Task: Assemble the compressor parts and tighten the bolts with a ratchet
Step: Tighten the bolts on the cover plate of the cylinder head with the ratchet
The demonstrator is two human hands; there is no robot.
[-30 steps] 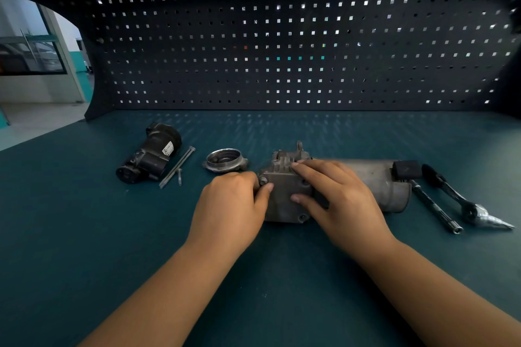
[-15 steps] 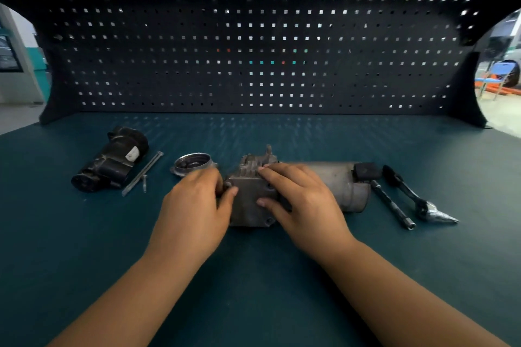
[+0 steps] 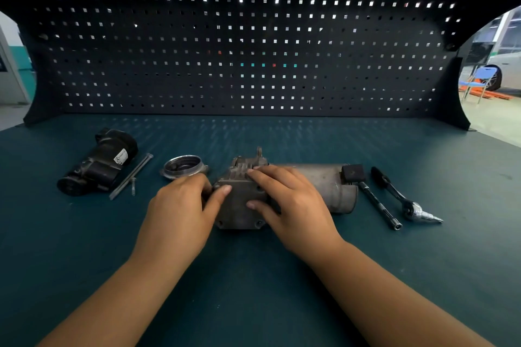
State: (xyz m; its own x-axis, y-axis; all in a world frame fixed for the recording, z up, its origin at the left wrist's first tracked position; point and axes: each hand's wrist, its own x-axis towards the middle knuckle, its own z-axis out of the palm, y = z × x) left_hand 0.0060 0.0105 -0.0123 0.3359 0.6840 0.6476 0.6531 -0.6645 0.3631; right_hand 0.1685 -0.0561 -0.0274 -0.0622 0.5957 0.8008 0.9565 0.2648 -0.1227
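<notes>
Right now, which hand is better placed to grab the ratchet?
Right. The right hand rests on the compressor housing, nearer the ratchet lying farther right; the left hand grips the housing's left edge.

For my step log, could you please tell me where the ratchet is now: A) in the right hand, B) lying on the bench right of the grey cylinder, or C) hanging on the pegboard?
B: the ratchet lies untouched on the bench, right of the grey cylinder.
</notes>
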